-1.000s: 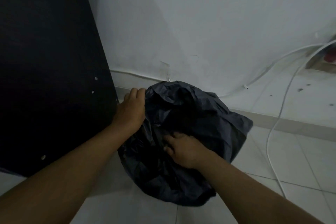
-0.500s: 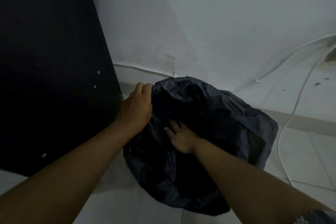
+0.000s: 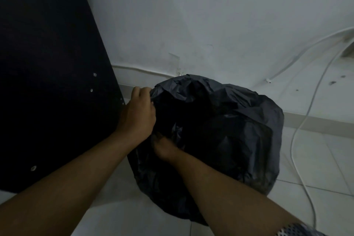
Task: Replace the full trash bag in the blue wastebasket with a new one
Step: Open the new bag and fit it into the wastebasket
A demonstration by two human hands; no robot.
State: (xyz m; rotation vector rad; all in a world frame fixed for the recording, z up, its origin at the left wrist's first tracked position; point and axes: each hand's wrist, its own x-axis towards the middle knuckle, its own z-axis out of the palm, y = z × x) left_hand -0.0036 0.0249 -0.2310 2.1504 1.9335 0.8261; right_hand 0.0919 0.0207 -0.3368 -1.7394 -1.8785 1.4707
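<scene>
The crumpled black trash bag point(image 3: 220, 130) (mouth turned up-frame) is gripped at its upper-left rim by the left hand point(image 3: 138, 115); the right hand point(image 3: 165, 150) is buried in folds, its grip untellable.

A tall dark panel point(image 3: 47, 63) fills the left of the frame down to the floor. The bulging black trash bag point(image 3: 220, 130) sits just beside it at centre, leaving only a narrow gap between them, where the left grip point(image 3: 138, 113) holds the bag's upper left edge. The white wall point(image 3: 210, 15) closes off the top of the frame, with the bag's far side near its base. Open floor tiles point(image 3: 316, 159) lie to the bag's right and along the bottom centre, crossed at the right by a loose white cable point(image 3: 291, 149) that trails down from the wall.
</scene>
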